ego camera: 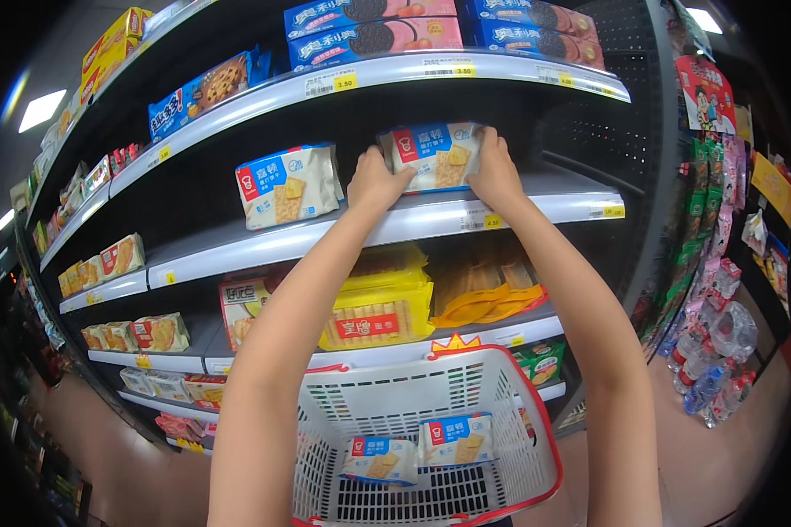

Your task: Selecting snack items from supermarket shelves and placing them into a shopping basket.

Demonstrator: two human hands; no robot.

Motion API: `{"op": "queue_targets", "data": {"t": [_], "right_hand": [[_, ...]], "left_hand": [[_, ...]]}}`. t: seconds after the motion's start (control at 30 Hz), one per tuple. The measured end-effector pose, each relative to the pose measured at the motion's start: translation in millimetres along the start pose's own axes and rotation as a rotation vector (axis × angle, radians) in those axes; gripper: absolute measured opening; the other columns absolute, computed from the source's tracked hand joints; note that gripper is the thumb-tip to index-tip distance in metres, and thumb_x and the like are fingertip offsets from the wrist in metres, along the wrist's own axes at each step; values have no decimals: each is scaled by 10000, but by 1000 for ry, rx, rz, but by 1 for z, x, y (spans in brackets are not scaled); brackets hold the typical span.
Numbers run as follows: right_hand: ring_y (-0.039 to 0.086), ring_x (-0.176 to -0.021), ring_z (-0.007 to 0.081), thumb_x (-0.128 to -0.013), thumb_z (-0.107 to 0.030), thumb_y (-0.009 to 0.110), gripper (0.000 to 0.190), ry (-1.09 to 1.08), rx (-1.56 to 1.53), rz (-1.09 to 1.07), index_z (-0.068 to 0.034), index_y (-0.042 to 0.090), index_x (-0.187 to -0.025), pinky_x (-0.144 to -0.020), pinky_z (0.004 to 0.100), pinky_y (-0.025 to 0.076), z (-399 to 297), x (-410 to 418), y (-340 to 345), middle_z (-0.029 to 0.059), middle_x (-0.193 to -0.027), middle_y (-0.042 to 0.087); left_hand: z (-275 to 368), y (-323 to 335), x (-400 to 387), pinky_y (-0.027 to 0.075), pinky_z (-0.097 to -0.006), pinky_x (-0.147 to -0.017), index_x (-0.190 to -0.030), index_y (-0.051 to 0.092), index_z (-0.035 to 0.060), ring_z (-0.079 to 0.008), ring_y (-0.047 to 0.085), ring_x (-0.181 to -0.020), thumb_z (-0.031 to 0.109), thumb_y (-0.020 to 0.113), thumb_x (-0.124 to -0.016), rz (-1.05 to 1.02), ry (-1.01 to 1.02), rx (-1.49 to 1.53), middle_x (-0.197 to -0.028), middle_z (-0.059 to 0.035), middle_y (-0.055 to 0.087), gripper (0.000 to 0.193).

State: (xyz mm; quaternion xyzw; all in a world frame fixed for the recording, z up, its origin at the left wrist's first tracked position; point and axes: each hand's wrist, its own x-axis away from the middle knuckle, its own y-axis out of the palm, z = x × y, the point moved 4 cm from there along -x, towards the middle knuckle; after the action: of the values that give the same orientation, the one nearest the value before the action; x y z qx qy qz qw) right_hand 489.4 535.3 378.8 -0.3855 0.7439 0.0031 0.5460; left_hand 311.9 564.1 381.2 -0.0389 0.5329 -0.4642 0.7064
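Both my hands grip a white and blue pack of crackers [435, 158] on the middle shelf [409, 221]. My left hand [377, 179] is at its left end and my right hand [498, 170] at its right end, thumbs on the front. A matching cracker pack [289, 186] stands upright to the left of my left hand, apart from it. Below my arms is a white plastic shopping basket [395, 395] with a red rim. Two similar packs lie inside it, a left one [381, 460] and a right one [457, 440].
Boxes of Oreo cookies [376, 39] fill part of the shelf above. Yellow packs of biscuit rolls [377, 309] and orange bags [491, 304] occupy the shelf below. Bottles [705, 382] stand on the floor at right, near hanging snack bags [702, 191].
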Motion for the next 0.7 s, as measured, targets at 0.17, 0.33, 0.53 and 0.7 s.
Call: {"op": "queue_targets", "data": {"t": [0.17, 0.33, 0.53, 0.7], "right_hand": [[457, -933, 401, -573, 32, 585, 593, 25, 37, -5, 2, 280, -1080, -779, 393, 412, 6, -9, 12, 233, -1023, 414], [502, -866, 397, -632, -19, 568, 580, 62, 88, 1, 32, 261, -1122, -728, 403, 436, 4, -15, 16, 243, -994, 407], [400, -984, 362, -581, -97, 651, 762, -151, 95, 255, 13, 219, -1199, -822, 381, 370, -24, 12, -14, 226, -1063, 347], [407, -953, 325, -636, -54, 589, 598, -496, -117, 296, -27, 312, -1166, -811, 363, 363, -64, 65, -25, 187, -1041, 383]], "left_hand": [[8, -1, 4, 425, -366, -780, -1021, 419, 12, -291, 507, -955, 381, 614, -650, -8, -109, -147, -1044, -165, 484, 559], [6, -2, 4, 413, -375, -798, -1035, 411, -2, -318, 487, -973, 341, 632, -645, 6, -144, -130, -1070, -176, 456, 565], [16, -31, 44, 359, -326, -831, -1018, 412, -4, -295, 443, -945, 134, 590, -656, 357, 566, 187, -989, -159, 435, 427], [12, -57, 147, 377, -327, -779, -905, 476, 24, -300, 471, -872, 52, 557, -631, 132, 808, 204, -897, -132, 481, 287]]}}
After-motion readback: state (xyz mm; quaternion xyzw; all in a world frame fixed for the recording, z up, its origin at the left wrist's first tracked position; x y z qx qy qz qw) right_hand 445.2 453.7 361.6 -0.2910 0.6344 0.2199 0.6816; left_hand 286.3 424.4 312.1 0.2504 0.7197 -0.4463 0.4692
